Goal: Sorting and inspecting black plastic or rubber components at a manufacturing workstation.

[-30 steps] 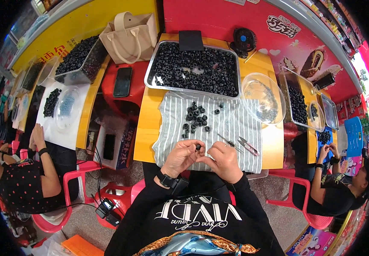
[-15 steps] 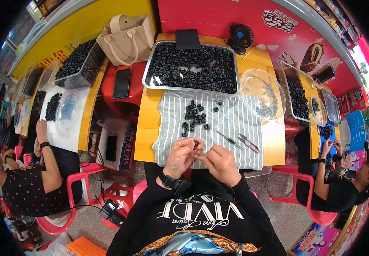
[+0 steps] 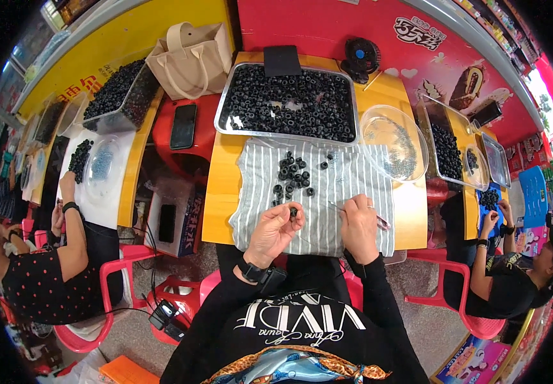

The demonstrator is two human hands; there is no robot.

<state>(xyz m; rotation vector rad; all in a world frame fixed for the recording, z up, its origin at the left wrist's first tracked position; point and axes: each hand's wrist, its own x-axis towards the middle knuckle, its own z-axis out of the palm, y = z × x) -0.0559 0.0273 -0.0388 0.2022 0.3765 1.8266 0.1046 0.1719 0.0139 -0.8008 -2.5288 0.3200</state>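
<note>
Right hand (image 3: 359, 225) now farther right, over pink-handled snips (image 3: 383, 223), clear bowl (image 3: 376, 131) beyond.

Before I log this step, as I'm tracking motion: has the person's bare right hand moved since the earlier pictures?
Yes: against the grey-and-white striped cloth, the bare right hand has shifted rightward and slightly forward.

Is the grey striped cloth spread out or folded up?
Spread out: the striped cloth lies open across the yellow table, with loose black rings on top.
</note>
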